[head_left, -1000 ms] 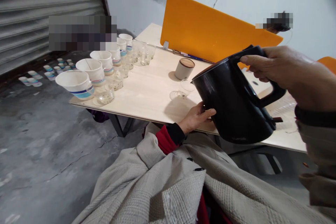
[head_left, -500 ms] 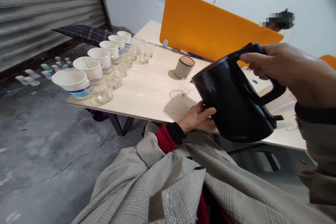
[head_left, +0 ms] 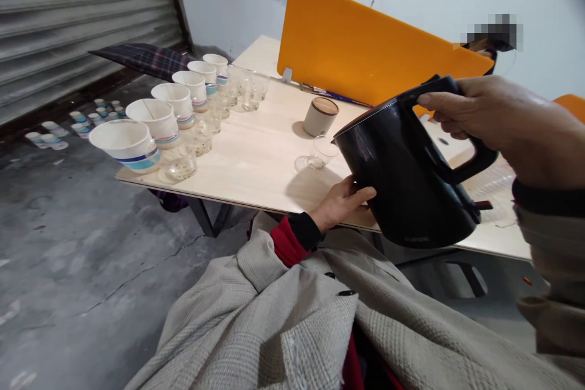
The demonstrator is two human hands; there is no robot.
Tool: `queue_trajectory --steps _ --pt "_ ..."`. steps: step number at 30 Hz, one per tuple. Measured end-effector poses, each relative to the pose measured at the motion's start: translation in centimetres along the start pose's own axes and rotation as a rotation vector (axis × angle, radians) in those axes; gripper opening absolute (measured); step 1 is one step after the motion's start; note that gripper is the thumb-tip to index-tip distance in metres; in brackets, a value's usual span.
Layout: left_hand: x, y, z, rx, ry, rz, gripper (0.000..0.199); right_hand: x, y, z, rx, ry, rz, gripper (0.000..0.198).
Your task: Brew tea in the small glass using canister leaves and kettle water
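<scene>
A black electric kettle is tilted with its spout down to the left, above the table. My right hand is closed around its handle. At the kettle's lower left side is my left hand, its thumb lying over the black wall and its other fingers partly hidden. Just below the spout a small clear glass cup stands on the table. I cannot make out a stream of water. Behind the glass is a grey canister with a wooden lid.
A row of white paper cups and several glasses with dark bits inside line the left of the wooden table. An orange divider crosses the back, with a person's head beyond. More small cups stand on the floor.
The kettle and both hands keep nearly the same position. The glass under the spout looks slightly fuller. The person beyond the divider has shifted a little.
</scene>
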State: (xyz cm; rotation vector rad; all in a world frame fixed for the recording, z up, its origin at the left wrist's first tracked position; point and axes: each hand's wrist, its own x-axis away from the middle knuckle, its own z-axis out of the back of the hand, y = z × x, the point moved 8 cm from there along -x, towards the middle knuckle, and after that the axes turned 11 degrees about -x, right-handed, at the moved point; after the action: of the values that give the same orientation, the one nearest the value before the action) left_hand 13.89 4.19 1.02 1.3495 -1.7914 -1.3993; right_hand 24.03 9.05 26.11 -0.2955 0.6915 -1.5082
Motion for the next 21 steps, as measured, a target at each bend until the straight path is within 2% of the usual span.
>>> queue_trajectory --steps 2,7,13,16,21 --pt "0.0 0.0 0.0 -0.009 -0.001 0.002 0.063 0.1 0.2 -0.1 0.066 -0.009 -0.076 0.043" --pt "0.0 -0.2 0.0 -0.027 -0.004 0.003 0.067 0.1 -0.4 -0.3 0.078 -0.033 -0.051 0.039" --pt "-0.1 -0.5 0.0 -0.017 0.000 -0.005 0.071 1.0 -1.2 -0.6 0.121 -0.007 -0.132 0.043" --pt "-0.1 -0.4 0.0 -0.015 0.000 -0.007 0.070 1.3 -1.5 -0.7 0.085 -0.010 -0.118 0.040" --pt "0.0 0.0 0.1 -0.034 -0.003 -0.009 0.071 1.9 -2.1 -0.7 0.193 -0.048 -0.099 0.033"
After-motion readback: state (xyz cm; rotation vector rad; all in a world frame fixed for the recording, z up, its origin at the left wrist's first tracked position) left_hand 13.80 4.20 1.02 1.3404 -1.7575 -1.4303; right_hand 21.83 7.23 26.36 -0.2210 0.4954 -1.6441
